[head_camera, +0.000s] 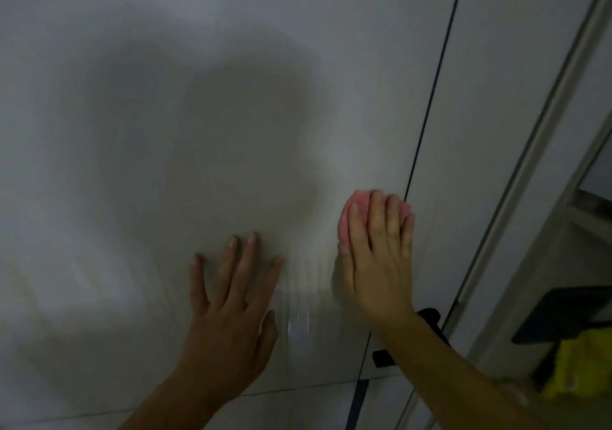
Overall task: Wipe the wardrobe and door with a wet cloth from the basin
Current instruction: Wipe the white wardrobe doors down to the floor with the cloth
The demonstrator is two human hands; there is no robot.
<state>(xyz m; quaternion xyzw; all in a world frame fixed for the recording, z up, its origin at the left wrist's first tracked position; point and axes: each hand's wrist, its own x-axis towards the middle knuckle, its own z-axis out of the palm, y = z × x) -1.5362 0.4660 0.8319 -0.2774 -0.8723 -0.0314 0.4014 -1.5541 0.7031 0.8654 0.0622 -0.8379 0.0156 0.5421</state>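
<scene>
A white wardrobe door (198,98) fills most of the view, with a head-shaped shadow on it. My right hand (377,257) presses a pink cloth (351,217) flat against the door, just left of the dark vertical gap (430,98) between two doors. Its fingers lie straight over the cloth, which shows above and to the left of them. My left hand (231,303) rests flat on the same door with fingers spread, a little lower and to the left. Wet streaks shine on the door between my hands.
A second white door panel (496,98) lies right of the gap. Dark handles (384,358) sit low near the gap. At the far right a frame edge (530,181) borders open shelves holding a black object (569,313) and a yellow cloth (576,366).
</scene>
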